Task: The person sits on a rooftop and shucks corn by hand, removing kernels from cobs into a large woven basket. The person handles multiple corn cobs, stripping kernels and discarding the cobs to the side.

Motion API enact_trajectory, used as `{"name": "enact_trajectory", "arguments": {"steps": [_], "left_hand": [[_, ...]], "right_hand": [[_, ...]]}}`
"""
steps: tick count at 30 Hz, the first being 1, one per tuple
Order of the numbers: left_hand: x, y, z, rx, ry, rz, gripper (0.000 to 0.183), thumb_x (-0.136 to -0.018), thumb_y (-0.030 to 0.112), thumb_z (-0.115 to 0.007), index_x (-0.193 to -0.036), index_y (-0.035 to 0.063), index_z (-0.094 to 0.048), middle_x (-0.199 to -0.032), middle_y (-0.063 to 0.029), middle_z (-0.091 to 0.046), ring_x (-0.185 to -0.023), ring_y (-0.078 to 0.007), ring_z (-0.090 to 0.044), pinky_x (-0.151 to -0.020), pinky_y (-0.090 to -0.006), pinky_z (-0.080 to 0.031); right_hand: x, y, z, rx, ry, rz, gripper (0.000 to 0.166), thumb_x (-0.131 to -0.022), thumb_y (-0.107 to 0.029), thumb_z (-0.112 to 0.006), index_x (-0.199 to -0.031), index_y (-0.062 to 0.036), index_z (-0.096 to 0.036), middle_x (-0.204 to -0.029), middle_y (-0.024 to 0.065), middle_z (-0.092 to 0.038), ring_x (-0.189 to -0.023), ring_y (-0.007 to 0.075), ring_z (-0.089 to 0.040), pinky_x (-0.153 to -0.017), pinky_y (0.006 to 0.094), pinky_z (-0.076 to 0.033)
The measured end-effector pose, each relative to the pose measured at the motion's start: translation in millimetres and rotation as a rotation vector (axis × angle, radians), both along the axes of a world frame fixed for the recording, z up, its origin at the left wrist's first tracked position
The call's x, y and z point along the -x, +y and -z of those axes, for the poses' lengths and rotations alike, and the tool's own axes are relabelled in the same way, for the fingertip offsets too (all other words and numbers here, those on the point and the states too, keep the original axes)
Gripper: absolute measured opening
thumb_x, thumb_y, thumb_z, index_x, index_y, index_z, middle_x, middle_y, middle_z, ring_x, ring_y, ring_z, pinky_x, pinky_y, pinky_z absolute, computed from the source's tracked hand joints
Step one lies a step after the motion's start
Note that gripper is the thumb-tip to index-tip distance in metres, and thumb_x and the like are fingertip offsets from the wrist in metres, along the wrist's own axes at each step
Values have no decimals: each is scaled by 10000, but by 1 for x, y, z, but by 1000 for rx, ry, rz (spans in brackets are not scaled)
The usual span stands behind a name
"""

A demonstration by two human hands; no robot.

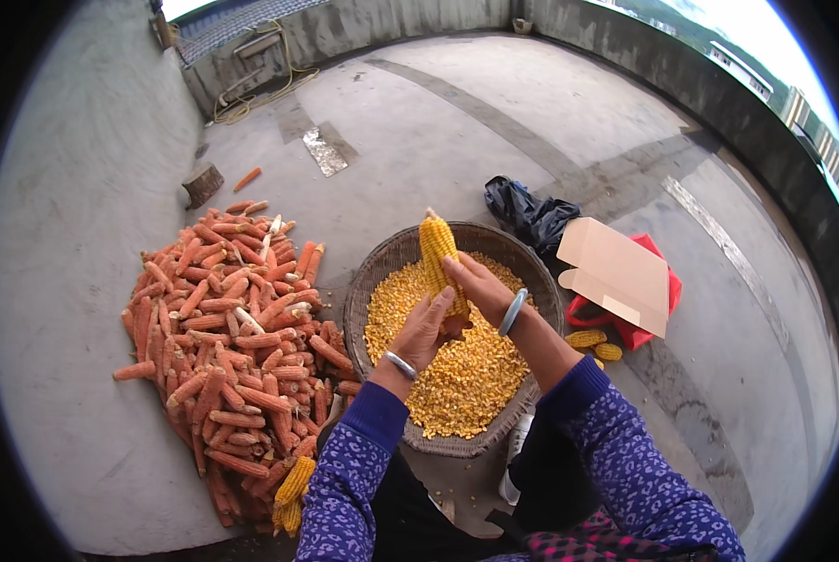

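Observation:
Both my hands hold one yellow corn cob (438, 253) above a round woven basket (384, 246). The cob stands tilted, its pale tip pointing away from me, and most of its kernels are on it. My left hand (419, 334) is around its lower part, the thumb against the kernels. My right hand (479, 284) grips it from the right side, higher up. Beneath them, loose yellow corn kernels (461, 393) fill much of the basket. The cob's lower end is partly hidden by my fingers.
A large heap of stripped reddish cobs (236, 351) lies left of the basket, with yellow cobs (294, 485) at its near edge. To the right are a black plastic bag (528, 211), a cardboard piece (616, 270) on a red bag (655, 337), and several yellow cobs (586, 338).

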State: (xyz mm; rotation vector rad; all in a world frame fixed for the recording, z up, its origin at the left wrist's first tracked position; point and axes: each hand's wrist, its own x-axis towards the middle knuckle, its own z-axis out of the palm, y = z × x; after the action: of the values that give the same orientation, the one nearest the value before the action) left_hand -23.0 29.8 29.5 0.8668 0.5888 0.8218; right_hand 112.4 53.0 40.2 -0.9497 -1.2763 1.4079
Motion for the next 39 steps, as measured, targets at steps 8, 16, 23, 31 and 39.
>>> {"name": "enact_trajectory", "arguments": {"steps": [8, 16, 23, 31, 39], "left_hand": [[12, 24, 7, 2, -121, -242, 397, -813, 424, -482, -1001, 75, -476, -869, -29, -550, -725, -130, -539, -674, -251, -436], [8, 21, 11, 219, -229, -136, 498, -758, 526, -493, -950, 67, -507, -819, -47, -553, -732, -169, -553, -642, -300, -483], [14, 35, 8, 154, -240, -145, 586, -765, 591, -401, -953, 41, -468, -805, -108, -555, -722, -199, -560, -644, -313, -494], [17, 35, 9, 190, -269, -248, 522, -787, 533, -425, -993, 54, -439, -784, -108, -552, -684, -203, -566, -591, -312, -499], [20, 36, 16, 218, -279, -238, 531, -794, 532, -405, -1002, 44, -443, -796, -116, -551, -699, -207, -566, -612, -316, -499]], "right_hand": [[21, -23, -7, 453, 75, 172, 398, -875, -397, -340, -1013, -41, -450, -908, 97, -511, -799, 185, -522, -713, 320, -443], [30, -34, 2, 242, 124, -58, 450, -849, -478, -341, -852, -44, -463, -729, 42, -487, -562, 132, -504, -498, 261, -451], [35, -40, 4, 240, 99, -121, 413, -869, -439, -322, -859, -44, -443, -710, 25, -457, -521, 103, -474, -464, 228, -445], [41, -46, 8, 351, 299, -128, 370, -875, -373, -361, -944, -21, -455, -796, 38, -463, -591, 105, -483, -584, 296, -507], [39, -47, 12, 380, 280, -162, 377, -872, -380, -365, -984, -30, -447, -815, 39, -465, -612, 112, -489, -617, 307, -504]]}}
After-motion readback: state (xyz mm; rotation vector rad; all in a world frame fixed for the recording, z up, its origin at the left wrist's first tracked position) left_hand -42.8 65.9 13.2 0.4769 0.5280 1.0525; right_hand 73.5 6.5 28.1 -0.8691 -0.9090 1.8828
